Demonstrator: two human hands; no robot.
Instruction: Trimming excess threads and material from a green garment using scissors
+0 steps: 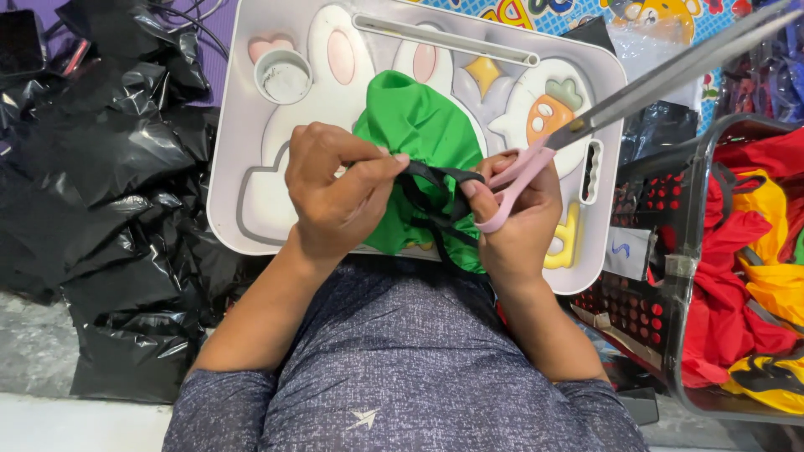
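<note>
Left hand (335,197) sits at the centre of the frame, pinched narrow on a black strap (431,180) that comes off the green fabric bag (423,134). I keep that pinch firm so the strap stays taut between both hands. Right hand (515,218) is just beside it, fingers closed through the pink handles of the scissors (586,105), whose long blades angle away toward the upper right of the frame; its thumb and fingertips also touch the strap's other end. I judge the blades need bringing round to the strap with care, clear of the green cloth. The bag lies bunched on the white lap tray (251,167), my worktop, with a small round cup (283,75) at its upper left. Black plastic bags (100,184) fill the left side; a basket (670,276) of red and yellow fabric stands at right.
</note>
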